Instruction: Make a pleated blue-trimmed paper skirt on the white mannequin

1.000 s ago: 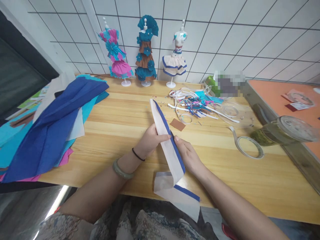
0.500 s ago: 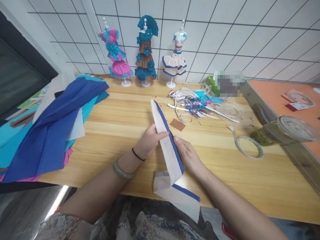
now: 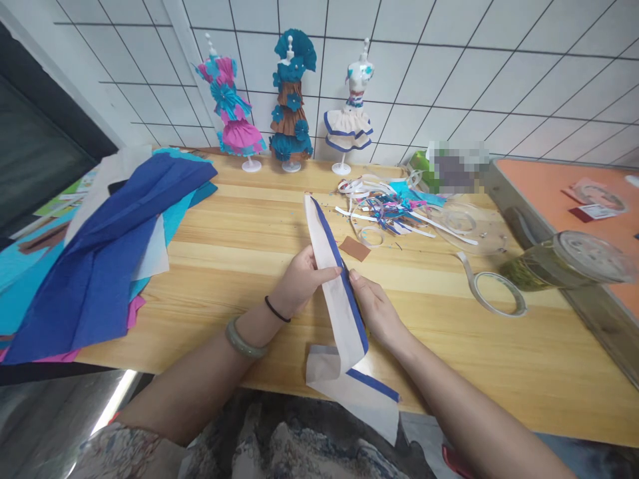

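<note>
Edging slightly toward 12 o'clock since half a second ago, the far end of a white, blue-bordered strip (image 3: 343,322) is sitting a touch nearer the tiled wall (image 3: 424,66). With the clock centering on the strip's middle, a wooden table (image 3: 224,239) is spreading beneath, and layered sheets (image 3: 100,259), deep blue uppermost, are lying at 9. Stretching from 11 toward 5, the strip is doubling back at its near end and trailing over the table's edge. Tangled scraps (image 3: 394,206) are lying between 1 and 2; three dressed miniature forms (image 3: 292,110) are standing upright from 11 to 12. A lidded jar (image 3: 564,263) is resting at 3. The left hand (image 3: 299,279), nearly closed, is pinching the strip, thumb on top. The right hand (image 3: 375,306) is curling, mostly closed, at the blue border; whether it is gripping anything is impossible to tell. Nearer at 3, a tape roll (image 3: 468,274) is lying unwound slightly; a brown piece (image 3: 355,249) is lying at 1.
</note>
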{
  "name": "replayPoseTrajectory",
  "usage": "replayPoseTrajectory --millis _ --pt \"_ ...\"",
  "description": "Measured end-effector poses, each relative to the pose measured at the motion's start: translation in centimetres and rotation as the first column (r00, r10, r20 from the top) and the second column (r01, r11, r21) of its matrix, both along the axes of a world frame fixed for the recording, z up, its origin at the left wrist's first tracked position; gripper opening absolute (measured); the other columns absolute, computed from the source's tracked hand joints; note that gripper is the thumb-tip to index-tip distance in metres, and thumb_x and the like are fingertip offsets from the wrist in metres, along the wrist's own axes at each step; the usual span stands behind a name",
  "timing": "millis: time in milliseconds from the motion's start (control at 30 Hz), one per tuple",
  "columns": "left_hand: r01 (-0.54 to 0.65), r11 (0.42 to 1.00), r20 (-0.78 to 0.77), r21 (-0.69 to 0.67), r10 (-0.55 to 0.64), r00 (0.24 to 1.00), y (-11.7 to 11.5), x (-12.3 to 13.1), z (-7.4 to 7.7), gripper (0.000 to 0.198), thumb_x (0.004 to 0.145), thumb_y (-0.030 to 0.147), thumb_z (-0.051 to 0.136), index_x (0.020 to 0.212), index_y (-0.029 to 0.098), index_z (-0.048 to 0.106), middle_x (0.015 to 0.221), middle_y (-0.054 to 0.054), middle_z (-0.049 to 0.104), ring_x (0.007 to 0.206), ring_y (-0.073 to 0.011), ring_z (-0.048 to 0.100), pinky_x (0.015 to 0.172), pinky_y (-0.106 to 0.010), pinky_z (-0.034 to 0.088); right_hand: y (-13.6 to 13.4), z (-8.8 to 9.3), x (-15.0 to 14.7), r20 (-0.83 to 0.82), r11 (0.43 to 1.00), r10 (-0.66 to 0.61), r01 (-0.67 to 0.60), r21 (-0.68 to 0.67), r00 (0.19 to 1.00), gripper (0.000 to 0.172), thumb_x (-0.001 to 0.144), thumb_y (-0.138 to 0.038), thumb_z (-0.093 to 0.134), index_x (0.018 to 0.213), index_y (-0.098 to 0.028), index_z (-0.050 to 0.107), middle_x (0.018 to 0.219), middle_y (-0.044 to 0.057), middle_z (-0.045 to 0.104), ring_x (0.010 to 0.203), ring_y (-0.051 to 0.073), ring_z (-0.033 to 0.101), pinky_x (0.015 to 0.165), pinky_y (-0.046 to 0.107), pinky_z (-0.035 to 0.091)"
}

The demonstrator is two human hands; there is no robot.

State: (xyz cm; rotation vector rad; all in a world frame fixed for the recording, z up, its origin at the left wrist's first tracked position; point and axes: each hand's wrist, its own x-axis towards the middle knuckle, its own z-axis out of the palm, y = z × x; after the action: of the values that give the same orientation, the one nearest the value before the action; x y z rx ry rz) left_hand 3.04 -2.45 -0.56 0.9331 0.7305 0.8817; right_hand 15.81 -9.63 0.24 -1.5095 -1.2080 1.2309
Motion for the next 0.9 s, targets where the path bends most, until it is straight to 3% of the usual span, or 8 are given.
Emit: replayPoseTrajectory --millis 900 --pt "0.003 1.0 0.002 -0.026 -0.003 1.0 -0.21 0.22 0.1 0.033 0.058 0.016 0.075 0.084 0.016 0.054 0.076 0.001 0.063 0.069 -0.0123 0.058 0.067 -0.026 0.046 0.17 -0.28 0.17 -0.003 1.0 -0.022 0.022 -0.002 1.0 0.048 0.085 -0.064 0.039 0.065 -0.021 0.045 0.05 -0.002 0.045 0.049 0.014 0.041 0.045 0.025 0.033"
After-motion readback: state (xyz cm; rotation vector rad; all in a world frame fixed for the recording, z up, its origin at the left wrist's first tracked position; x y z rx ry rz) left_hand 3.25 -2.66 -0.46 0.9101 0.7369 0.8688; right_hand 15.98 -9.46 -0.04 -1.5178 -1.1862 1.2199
